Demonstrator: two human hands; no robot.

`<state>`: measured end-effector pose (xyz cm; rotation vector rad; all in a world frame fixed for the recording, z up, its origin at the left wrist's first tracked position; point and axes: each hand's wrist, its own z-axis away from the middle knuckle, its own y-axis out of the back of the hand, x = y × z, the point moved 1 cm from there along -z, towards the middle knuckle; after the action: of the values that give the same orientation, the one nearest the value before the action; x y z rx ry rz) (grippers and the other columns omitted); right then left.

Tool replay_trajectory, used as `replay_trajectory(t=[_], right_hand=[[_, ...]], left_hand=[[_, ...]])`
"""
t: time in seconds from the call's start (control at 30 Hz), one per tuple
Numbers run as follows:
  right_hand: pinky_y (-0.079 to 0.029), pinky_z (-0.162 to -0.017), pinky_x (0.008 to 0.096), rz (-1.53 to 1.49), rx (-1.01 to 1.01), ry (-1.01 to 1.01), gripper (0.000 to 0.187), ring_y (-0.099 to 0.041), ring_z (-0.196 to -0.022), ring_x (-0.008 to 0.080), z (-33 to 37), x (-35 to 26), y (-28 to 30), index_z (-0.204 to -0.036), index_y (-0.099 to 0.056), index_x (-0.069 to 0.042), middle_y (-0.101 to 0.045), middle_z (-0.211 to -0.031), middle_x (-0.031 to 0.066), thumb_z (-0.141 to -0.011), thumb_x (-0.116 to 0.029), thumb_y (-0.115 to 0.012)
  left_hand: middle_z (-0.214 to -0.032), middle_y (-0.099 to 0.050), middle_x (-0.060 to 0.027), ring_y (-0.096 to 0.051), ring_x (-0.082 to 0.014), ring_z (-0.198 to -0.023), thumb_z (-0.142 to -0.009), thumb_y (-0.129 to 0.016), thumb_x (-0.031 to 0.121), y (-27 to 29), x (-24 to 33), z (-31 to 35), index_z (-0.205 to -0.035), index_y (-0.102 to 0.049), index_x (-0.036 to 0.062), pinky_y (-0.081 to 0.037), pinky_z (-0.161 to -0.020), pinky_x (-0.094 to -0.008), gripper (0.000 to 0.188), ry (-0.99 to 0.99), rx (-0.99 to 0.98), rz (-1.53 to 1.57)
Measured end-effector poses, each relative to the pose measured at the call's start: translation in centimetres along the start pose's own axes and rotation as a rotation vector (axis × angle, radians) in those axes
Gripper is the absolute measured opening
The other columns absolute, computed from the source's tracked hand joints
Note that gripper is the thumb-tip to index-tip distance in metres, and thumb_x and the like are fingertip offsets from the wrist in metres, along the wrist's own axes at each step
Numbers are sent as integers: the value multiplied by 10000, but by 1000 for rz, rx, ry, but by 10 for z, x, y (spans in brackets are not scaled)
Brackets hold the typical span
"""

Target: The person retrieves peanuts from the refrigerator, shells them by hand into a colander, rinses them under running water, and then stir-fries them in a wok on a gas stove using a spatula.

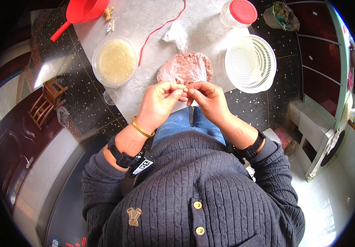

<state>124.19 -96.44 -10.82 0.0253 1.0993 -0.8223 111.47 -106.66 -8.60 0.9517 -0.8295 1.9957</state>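
My left hand [163,99] and my right hand [208,99] meet over the near edge of the table, fingertips pinched together. Between them is a small pale piece [185,89] that looks like a peanut; the fingers partly cover it. Just beyond my fingers, a clear plastic bag [192,66] lies open, full of reddish-brown peanuts [166,66]. To the left stands a round clear tub [114,61] with pale yellowish contents that I cannot make out. A white colander [250,64] sits at the right edge of the table.
A red-lidded clear jar [243,12], a crumpled plastic bag [176,36] and a red cord [161,28] are on the grey table [210,37]. Far left are a red plastic scoop [86,10] and a ginger piece [108,13]. A small wooden stool [49,99] stands on the floor.
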Motion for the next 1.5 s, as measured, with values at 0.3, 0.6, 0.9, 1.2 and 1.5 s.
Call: replay_trajectory(t=[0.3,0.6,0.9,1.2,1.5], right_hand=[[-479,-645,239,-74,-41,-17,127,-581,-682,114,-1,10,0,-924,-600,31,-624,-803,66,-879,-79,-556],[-441,-821,431,1234,186,-113,190,-553,-939,394,-63,77,44,-874,-591,45,-582,-959,263,-774,-24,-445],[-487,-726,415,1346,-162,104,158,-611,-831,342,-71,83,44,-817,-618,-12,-616,-867,177,-747,-35,-477],[-507,-663,392,1497,-343,102,146,-623,-781,315,-83,112,7,-863,-585,-10,-602,-855,164,-764,-96,-521],[-503,-659,332,833,-110,23,140,-630,-723,220,-68,90,16,-905,-583,6,-622,-823,141,-806,-91,-564]], left_hand=[[-865,-615,-83,-590,-120,-746,-870,-568,75,3,-1,-2,-915,-542,-7,-491,-689,-234,96,-7,-55,-20],[-900,-583,-34,-558,-110,-812,-913,-525,218,30,3,6,-914,-518,53,-423,-760,-241,165,70,45,122],[-989,-532,-29,-553,-112,-846,-906,-538,229,38,8,19,-957,-519,52,-425,-732,-243,185,167,9,117],[-996,-526,-41,-556,-121,-868,-904,-542,231,37,7,30,-946,-519,44,-422,-738,-245,193,222,-2,190],[-885,-560,-38,-533,-120,-765,-891,-544,129,51,5,32,-922,-506,26,-424,-787,-245,114,-279,239,-784]])
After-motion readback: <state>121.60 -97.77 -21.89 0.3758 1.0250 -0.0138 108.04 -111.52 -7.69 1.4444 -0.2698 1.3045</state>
